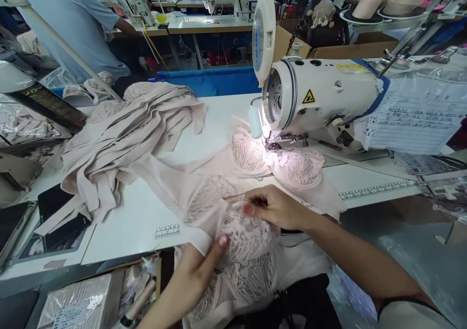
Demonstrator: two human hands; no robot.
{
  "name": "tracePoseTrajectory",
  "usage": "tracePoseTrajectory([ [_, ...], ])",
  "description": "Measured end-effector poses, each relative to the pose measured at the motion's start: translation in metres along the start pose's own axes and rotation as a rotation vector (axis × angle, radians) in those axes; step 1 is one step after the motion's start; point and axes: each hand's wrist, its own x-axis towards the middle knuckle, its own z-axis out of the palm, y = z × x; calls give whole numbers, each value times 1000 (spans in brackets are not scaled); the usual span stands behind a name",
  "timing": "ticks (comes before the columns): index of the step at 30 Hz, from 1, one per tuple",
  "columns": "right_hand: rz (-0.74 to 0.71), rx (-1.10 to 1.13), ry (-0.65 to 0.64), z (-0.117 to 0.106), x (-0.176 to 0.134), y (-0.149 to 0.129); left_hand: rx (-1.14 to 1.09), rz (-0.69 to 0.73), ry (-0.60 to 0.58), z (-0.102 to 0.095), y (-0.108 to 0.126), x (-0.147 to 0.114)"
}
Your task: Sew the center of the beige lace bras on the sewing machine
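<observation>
At table's near edge: left hand (199,270) is pinching the lace garment (244,251) from below.
Just beyond: right hand (277,206) is gripping a thin tool, best kept low and steady.
Farther back: sewing machine (321,100) is lighting lace cups (277,161).
Left rear: fabric pile (124,134) is resting.

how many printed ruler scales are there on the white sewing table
2. One ruler scale is near the table's front edge, left of the left hand. The other ruler scale runs along the edge below the sewing machine. Fabric may hide more.
</observation>
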Motion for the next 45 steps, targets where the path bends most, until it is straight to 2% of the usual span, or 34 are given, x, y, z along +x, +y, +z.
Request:
tracePoseTrajectory([
  [2,33,-101,76,8,-20,0,150,17,-206,1,2,-20],
  [3,46,-141,124,12,-30,0,149,51,-300,-1,6,-25],
  [4,56,-172,159,14,-40,0,110,96,-347,-4,10,-26],
  [5,52,-197,182,16,-48,1,76,150,-316,-6,15,-23],
  [6,36,-222,186,19,-57,1,56,222,-236,-5,20,-17],
  [7,10,-247,179,21,-64,1,126,285,-119,-3,24,-8],
  [8,-23,-276,165,22,-70,2,245,363,-75,2,27,3],
  [9,-59,-308,147,24,-77,2,363,423,-143,7,30,15],
  [10,-94,-337,118,24,-83,2,447,462,-262,12,32,26],
  [12,-155,-364,27,22,-94,2,516,547,-465,19,36,43],
  [16,-211,-310,-140,9,-113,1,411,547,-644,12,44,49],
  [19,-190,-198,-182,-1,-118,6,161,390,-732,4,35,40],
  [21,-162,-117,-173,-6,-117,15,-35,192,-652,7,22,31],
  [25,-63,86,-134,-5,-113,40,-378,-135,-330,24,-5,17],
  [29,69,379,-6,7,-108,58,-737,-317,-263,43,-16,10],
  [32,91,603,106,19,-102,62,-943,-368,-172,54,-18,8],
  [35,118,719,154,27,-97,63,-1096,-410,-87,63,-18,7],
  [40,135,724,99,28,-98,69,-1153,-397,-72,69,-21,1],
  [45,107,618,59,15,-102,73,-1127,-365,-80,69,-21,-1],
])
